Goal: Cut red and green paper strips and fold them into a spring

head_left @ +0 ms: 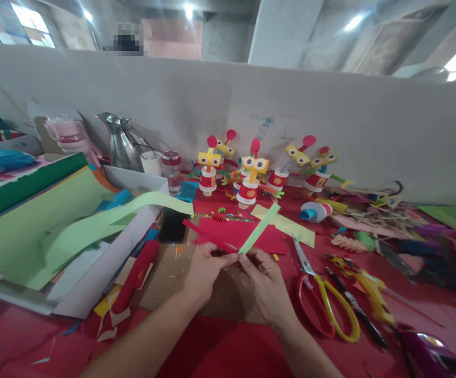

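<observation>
My left hand (208, 270) is closed, pinching the end of a red paper strip (206, 233) that points up to the left. My right hand (265, 278) is closed on the lower end of a light green paper strip (261, 228), which slants up to the right. The two strips meet at my fingertips in a V shape. Beyond my hands lies a red paper sheet (259, 236), with a pale yellow sheet (290, 227) at its right. Under my hands is a brown board (165, 283).
Scissors (306, 265), a black pen (357, 307) and a yellow glue gun (375, 294) lie at the right. A white box (89, 283) of paper stands left, near a black phone (172, 227). Paper-cup figures (247, 191) stand at the back by a metal jug (123, 144).
</observation>
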### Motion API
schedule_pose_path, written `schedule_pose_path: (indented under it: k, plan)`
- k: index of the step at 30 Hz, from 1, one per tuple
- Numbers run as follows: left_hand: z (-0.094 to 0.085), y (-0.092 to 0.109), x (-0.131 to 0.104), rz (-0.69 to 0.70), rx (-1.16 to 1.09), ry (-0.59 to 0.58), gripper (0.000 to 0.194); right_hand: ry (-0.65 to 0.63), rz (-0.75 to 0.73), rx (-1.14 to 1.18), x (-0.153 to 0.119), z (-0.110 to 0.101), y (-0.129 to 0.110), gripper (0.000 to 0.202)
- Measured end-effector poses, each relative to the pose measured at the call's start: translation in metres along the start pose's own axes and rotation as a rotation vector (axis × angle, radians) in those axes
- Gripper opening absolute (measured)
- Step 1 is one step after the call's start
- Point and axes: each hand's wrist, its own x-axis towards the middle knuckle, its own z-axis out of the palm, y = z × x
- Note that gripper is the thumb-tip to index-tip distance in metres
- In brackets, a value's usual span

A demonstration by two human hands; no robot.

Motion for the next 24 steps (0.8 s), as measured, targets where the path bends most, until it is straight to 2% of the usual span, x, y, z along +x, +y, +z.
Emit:
schedule_pose_path:
  k: [5, 8, 14, 16, 20, 24]
  plan:
    - [0.002, -0.001, -0.002, -0.009, -0.014, -0.052, 0.015, 0.039, -0.009, -0.15, -0.001, -0.005, 0.0, 0.018]
    - [0.003, -0.001, -0.003, 0.022, -0.02, -0.078, 0.015, 0.05, -0.012, -0.132, 0.0, -0.006, 0.0, 0.019]
    - [0.0, -0.005, 0.0, -0.064, -0.094, 0.085, 0.02, -0.048, 0.05, 0.015, 0.001, 0.003, -0.003, 0.018]
    - [-0.001, -0.006, 0.002, -0.097, -0.133, 0.102, 0.02, -0.075, 0.042, 0.017, 0.001, 0.004, -0.003, 0.02]
    - [-0.003, -0.006, 0.003, -0.138, -0.147, 0.061, 0.023, -0.049, 0.017, -0.017, 0.001, 0.003, -0.003, 0.014]
    - [-0.005, -0.004, 0.003, -0.112, -0.11, 0.012, 0.019, -0.025, 0.011, 0.007, 0.001, 0.001, -0.003, 0.012]
